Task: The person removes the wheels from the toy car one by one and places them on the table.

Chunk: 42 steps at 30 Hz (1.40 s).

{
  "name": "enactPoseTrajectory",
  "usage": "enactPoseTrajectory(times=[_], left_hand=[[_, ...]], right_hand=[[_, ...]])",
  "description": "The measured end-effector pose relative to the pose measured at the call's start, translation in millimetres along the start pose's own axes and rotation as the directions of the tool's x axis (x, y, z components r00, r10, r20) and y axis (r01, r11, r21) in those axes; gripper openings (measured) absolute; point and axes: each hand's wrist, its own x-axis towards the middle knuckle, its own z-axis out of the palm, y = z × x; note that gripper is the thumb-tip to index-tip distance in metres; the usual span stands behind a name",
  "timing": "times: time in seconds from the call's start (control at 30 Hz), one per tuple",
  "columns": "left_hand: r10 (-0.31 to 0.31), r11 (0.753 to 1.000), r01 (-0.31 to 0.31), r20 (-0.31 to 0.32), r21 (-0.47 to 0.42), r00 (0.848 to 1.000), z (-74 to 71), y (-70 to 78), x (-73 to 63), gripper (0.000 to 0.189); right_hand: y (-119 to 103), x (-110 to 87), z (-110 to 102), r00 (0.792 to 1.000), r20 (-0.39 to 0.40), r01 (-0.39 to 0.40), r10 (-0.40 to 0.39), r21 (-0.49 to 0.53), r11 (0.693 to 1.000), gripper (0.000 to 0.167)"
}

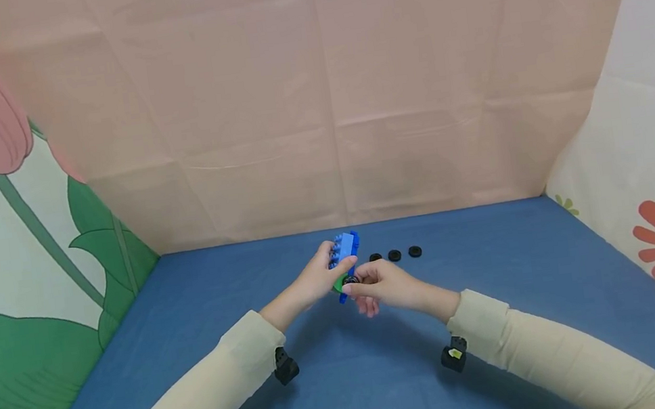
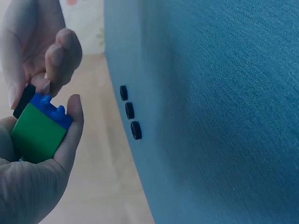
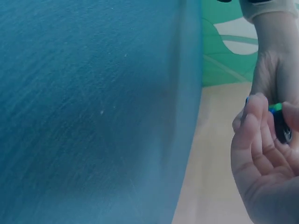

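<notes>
A blue toy-block vehicle base (image 1: 343,246) with studs and a green block (image 2: 39,133) on it is held up over the table. My left hand (image 1: 316,277) grips it, thumb along one side and fingers round the other. At its near end my right hand (image 1: 389,284) pinches a small black wheel (image 3: 281,127) between thumb and fingers. In the left wrist view that wheel lies right against the blue edge beside the green block. The right hand's other fingers curl loosely below.
Three more black wheels lie in a row on the blue table (image 1: 357,392), the middle wheel (image 1: 394,255) just beyond my right hand. A beige cloth (image 1: 326,95) hangs behind the table's back edge. Printed flower cloths stand at both sides.
</notes>
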Motion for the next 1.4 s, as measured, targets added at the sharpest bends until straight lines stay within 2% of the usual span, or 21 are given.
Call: enactPoseTrajectory(times=[0.17, 0.3, 0.53, 0.67, 0.77, 0.93, 1.07, 1.4], left_hand=[[0.015, 0.997, -0.014, -0.019, 0.078, 1.000, -0.5, 1.7, 3.2, 0.063], [0.033, 0.989, -0.029, -0.028, 0.143, 0.999, -1.1, 2.8, 6.2, 0.064], [0.011, 0.984, -0.005, -0.038, 0.176, 0.999, -1.3, 0.1, 7.5, 0.064], [0.005, 0.987, 0.001, -0.036, 0.163, 0.999, -3.3, -0.8, 6.2, 0.062], [0.017, 0.988, -0.014, -0.019, 0.151, 1.000, -4.0, 0.8, 4.1, 0.060], [0.012, 0.991, -0.009, -0.023, 0.134, 1.000, -3.7, 2.8, 3.2, 0.060], [0.000, 0.993, 0.004, -0.032, 0.122, 0.999, -3.1, 1.3, 4.1, 0.060], [-0.026, 0.994, 0.030, -0.040, 0.107, 0.999, -3.4, -4.3, 3.7, 0.063]], right_hand=[[-3, 1.0, 3, 0.998, -0.063, 0.000, -0.005, -0.076, 0.997, 0.031], [-4, -0.2, 5, 0.994, -0.111, -0.013, 0.003, -0.092, 0.996, 0.030], [-3, -2.0, 11, 0.986, -0.164, -0.007, -0.015, -0.129, 0.992, 0.030], [-3, 0.5, 10, 0.992, -0.124, -0.021, 0.018, -0.022, 1.000, 0.029], [-2, 1.0, 7, 0.992, -0.101, -0.068, 0.077, 0.089, 0.994, 0.029], [-3, 1.4, 4, 0.964, -0.190, -0.142, 0.184, 0.214, 0.966, 0.030], [-3, 2.3, 2, 0.954, -0.210, -0.153, 0.214, 0.273, 0.950, 0.031], [5, 1.8, -4, 0.957, -0.160, -0.169, 0.243, 0.375, 0.911, 0.030]])
